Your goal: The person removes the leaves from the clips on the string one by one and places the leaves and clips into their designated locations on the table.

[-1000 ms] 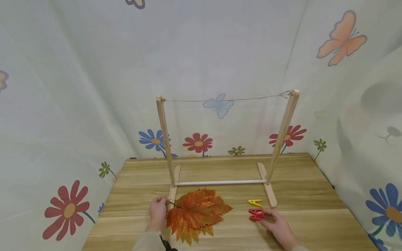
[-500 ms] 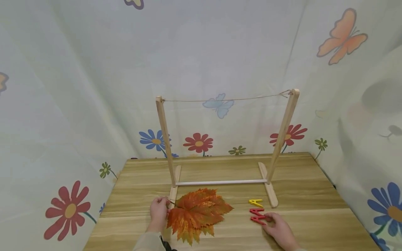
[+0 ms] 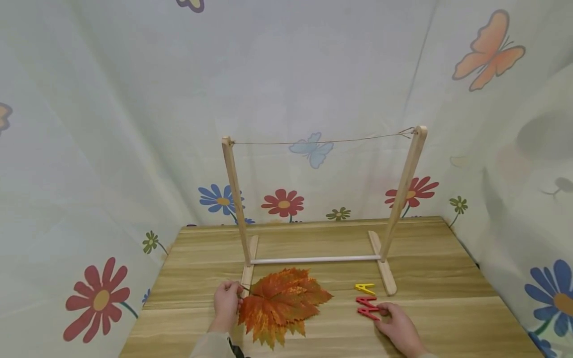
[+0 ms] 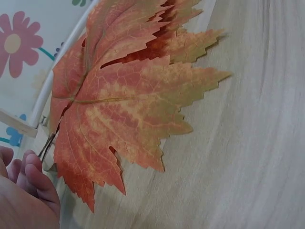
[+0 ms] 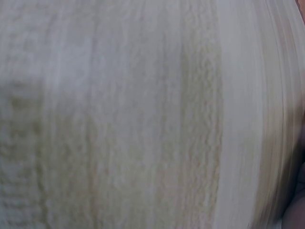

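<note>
On the wooden table (image 3: 322, 328) lie orange-red artificial maple leaves (image 3: 284, 301), overlapping, with serrated edges. My left hand (image 3: 226, 301) pinches their dark stem (image 4: 47, 145) between thumb and fingers. To the right are a yellow clothespin (image 3: 364, 288) and two red ones in a column. My right hand (image 3: 398, 328) has thumb and forefinger at the spread ends of the lower red clothespin (image 3: 367, 312). The upper red clothespin (image 3: 366, 301) lies just behind it. In the right wrist view, only a sliver of the hand shows at the right edge, and no clothespin is visible.
Behind the leaves stands a wooden frame with a left post (image 3: 236, 204) and a right post (image 3: 404, 199). A thin string (image 3: 313, 143) spans their tops, and a white rod (image 3: 313, 260) joins them low down. A patterned curtain (image 3: 313, 74) encloses the table.
The lower red clothespin has shifted slightly toward the front, apart from the upper one, and my right hand has moved a little with it. My left hand still pinches the leaf stem.
</note>
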Available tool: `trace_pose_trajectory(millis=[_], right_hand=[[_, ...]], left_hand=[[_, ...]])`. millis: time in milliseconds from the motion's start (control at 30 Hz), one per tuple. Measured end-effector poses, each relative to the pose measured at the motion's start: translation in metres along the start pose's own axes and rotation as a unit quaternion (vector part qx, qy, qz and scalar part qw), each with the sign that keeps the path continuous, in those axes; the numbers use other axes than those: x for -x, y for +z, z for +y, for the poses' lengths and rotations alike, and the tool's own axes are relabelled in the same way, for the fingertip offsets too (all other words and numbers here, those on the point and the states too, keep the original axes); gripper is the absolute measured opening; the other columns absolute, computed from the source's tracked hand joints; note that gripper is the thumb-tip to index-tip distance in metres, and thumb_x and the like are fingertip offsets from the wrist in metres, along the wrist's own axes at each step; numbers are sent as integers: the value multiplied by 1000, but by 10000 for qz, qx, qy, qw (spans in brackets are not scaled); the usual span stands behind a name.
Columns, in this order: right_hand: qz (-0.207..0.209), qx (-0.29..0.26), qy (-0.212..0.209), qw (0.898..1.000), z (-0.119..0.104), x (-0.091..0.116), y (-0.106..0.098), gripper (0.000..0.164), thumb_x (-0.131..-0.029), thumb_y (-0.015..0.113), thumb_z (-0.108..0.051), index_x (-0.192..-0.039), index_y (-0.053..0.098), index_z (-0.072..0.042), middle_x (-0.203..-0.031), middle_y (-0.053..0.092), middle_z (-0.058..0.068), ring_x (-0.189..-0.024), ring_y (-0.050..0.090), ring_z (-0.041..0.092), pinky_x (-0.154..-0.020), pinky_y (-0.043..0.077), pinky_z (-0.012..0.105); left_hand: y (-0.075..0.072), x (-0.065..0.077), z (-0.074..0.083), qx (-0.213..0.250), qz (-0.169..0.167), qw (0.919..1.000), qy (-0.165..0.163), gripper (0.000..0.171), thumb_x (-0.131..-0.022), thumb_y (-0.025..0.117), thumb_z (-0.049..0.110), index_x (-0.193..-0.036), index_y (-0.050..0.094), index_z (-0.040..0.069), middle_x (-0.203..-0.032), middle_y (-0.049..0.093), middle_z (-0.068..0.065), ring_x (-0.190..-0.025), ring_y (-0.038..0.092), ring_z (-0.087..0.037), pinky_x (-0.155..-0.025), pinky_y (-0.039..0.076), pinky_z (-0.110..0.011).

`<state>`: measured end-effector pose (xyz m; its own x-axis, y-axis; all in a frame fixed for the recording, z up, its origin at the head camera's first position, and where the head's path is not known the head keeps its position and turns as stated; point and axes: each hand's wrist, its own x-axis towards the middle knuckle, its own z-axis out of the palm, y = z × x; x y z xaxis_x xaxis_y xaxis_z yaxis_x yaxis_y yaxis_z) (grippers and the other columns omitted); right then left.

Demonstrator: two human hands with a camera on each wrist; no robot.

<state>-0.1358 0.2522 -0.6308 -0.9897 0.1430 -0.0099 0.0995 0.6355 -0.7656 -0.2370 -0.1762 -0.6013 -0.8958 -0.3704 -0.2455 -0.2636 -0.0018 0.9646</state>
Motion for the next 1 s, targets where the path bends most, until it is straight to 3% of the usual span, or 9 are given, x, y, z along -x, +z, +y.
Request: trace_pose_trajectory(millis=[300,633,867,1000], right_hand=[[-102,79,41,9999,-3,0,-2,40,-72,78,-12,-107,62,-1,-95,59,4,-82,52,14,-70,44,28],[-184,-34,94,9998,-5,-1,-3,44,-72,80,-17,-108,62,0,-96,59,4,-81,53,14,-67,44,27],[-38,-53,163,9998,-2,-3,-2,45,-74,79,-19,-110,61,0,-99,63,6,-94,58,20,-76,46,30],[3,-195,134,9997,-1,-4,-3,44,-75,78,-18,-111,61,2,-98,63,7,-94,58,22,-74,47,28]], left_hand=[[1,5,5,-233,-34,9996,160,21,-94,50,16,-100,51,-4,-80,61,-13,-50,53,-16,-45,46,-27],[5,4,5,78,-73,9999,-26,25,-94,53,18,-108,48,-2,-84,63,-14,-49,53,-14,-45,46,-25],[6,5,10,133,-80,9998,-112,27,-94,53,19,-111,48,-1,-90,63,-18,-49,53,-14,-46,46,-26],[8,6,14,151,-39,9998,-83,27,-94,54,20,-111,49,-1,-90,63,-18,-50,52,-15,-46,47,-27]])
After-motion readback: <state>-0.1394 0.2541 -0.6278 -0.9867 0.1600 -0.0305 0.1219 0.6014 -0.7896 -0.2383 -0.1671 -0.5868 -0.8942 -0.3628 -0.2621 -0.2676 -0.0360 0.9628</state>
